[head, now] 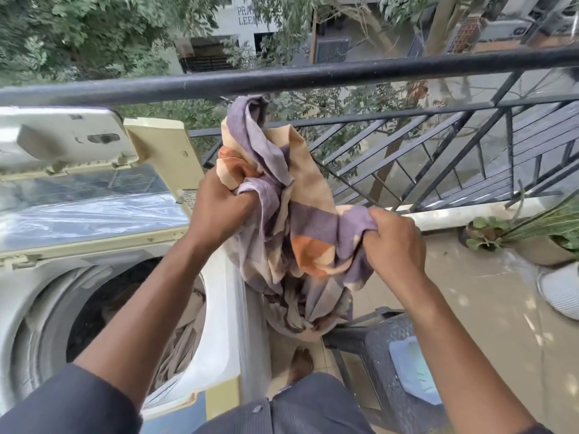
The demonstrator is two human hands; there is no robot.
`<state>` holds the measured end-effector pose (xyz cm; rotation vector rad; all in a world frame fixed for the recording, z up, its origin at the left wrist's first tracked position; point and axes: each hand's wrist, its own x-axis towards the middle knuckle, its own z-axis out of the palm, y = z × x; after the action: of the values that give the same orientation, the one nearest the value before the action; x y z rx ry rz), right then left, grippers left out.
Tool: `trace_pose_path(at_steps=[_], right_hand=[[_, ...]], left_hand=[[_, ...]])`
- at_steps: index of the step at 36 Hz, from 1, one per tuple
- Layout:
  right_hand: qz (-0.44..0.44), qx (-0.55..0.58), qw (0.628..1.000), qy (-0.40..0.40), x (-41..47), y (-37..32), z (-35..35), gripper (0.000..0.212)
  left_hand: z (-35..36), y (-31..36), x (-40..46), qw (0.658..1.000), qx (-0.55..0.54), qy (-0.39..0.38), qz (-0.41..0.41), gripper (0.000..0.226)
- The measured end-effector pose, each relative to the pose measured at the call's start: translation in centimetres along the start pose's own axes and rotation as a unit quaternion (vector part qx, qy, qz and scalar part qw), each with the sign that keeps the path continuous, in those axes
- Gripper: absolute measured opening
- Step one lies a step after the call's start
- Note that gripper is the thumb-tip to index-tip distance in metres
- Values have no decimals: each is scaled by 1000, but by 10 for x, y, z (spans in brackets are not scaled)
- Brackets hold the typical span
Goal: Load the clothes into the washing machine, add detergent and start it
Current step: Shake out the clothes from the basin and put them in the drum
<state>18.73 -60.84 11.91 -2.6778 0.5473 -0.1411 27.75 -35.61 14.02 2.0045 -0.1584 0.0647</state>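
Crumpled striped cloth (294, 220) in both fists.

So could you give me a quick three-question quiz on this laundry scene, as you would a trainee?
1. True or false: the lid of the washing machine is shut.
2. What do both hands grip? A) a detergent bottle B) the striped cloth C) the railing
3. Fill in: the dark basket stands to the ____ of the machine.

Key:
1. False. The lid is raised and clothes lie in the drum.
2. B. The left hand and the right hand each hold a bunch of it, beside the machine.
3. Right, on the person's right side.
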Motion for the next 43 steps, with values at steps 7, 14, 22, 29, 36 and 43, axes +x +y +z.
trace_pose_path(at_steps=[7, 14, 22, 29, 36, 43], right_hand=[[-72, 229, 964, 111, -1, -22, -40, 8], [-157, 334, 897, 242, -5, -36, -54, 16], [-19, -109, 982, -157, -1, -11, 6, 26], [-102, 113, 988, 0, -3, -20, -13, 24], [-154, 320, 935, 19, -8, -50, -38, 14], [-183, 318, 929, -37, -7, -64, -27, 21]], left_hand=[[-3, -2, 3, 1000, 2, 1, -17, 25], [-5, -2, -2, 999, -32, 35, -3, 18], [0, -9, -9, 999, 13, 42, -16, 27], [-2, -13, -14, 1000, -5, 0, -22, 23], [1, -10, -17, 968, 11, -230, 103, 42], [43, 7, -36, 964, -67, -235, 100, 22]])
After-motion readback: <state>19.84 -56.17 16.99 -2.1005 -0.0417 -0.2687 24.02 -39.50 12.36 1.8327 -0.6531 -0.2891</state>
